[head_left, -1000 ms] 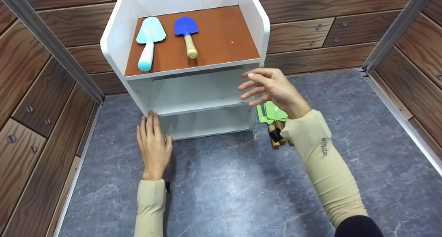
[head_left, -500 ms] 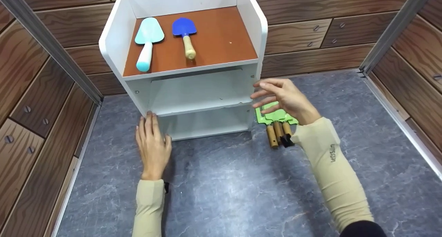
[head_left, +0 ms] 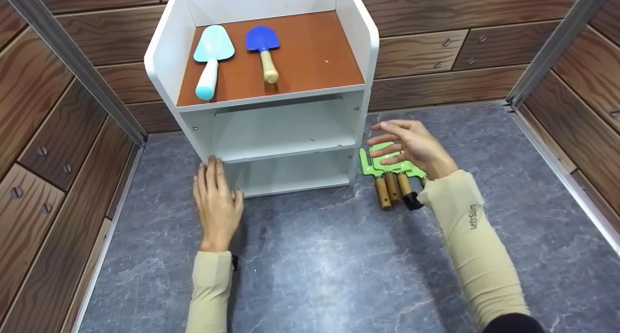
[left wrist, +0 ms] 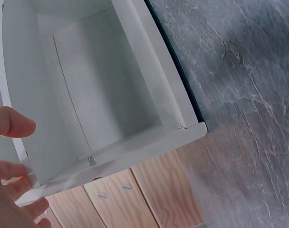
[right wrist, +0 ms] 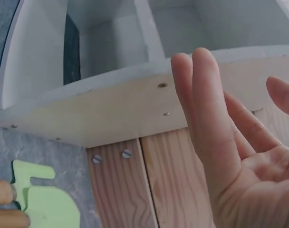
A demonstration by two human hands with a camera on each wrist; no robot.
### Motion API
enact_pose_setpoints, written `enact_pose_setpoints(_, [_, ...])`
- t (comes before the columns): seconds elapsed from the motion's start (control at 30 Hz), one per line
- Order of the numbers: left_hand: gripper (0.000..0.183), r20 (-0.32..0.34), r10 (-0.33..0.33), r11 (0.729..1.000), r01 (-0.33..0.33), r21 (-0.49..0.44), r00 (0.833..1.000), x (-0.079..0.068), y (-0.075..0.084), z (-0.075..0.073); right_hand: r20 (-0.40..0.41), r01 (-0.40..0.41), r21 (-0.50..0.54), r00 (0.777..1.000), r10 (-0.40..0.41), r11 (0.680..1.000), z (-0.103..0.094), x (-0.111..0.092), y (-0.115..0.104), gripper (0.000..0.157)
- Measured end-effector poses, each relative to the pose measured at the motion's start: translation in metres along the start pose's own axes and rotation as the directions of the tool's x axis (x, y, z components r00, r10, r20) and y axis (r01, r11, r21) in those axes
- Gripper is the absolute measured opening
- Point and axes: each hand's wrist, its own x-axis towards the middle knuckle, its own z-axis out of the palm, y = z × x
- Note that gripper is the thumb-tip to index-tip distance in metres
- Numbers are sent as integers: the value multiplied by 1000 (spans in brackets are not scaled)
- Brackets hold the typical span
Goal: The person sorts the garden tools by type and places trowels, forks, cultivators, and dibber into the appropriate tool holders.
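My left hand point(head_left: 218, 204) rests with straight fingers against the front left edge of a white shelf unit point(head_left: 283, 156); in the left wrist view its fingertips point(left wrist: 23, 183) touch that edge. My right hand point(head_left: 414, 146) hovers, fingers spread and holding nothing, right of the unit. Below it on the floor lie several green garden tools point(head_left: 370, 168) with wooden handles point(head_left: 383, 193), partly hidden by the hand and sleeve. The unit's brown top bears a light turquoise trowel point(head_left: 213, 44) with a white handle and a small blue shovel point(head_left: 262, 38) with a wooden handle.
Grey marbled floor point(head_left: 310, 255) spreads in front of the unit. Wood-patterned panels point(head_left: 460, 8) stand behind it and at both sides, with metal posts point(head_left: 552, 47) at the corners. The unit has two compartments under its top.
My right hand has moved right and down, away from the unit's right edge to above the green tools. More of the wooden handles shows. My left hand has stayed in place.
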Motion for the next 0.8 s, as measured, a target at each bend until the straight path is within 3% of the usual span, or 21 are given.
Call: enact_pose_setpoints(0.8, [70,20,-4,1000,4,5,1000,0,1,-2,-69,-146,-100,988,140,984,-33,3,32,62])
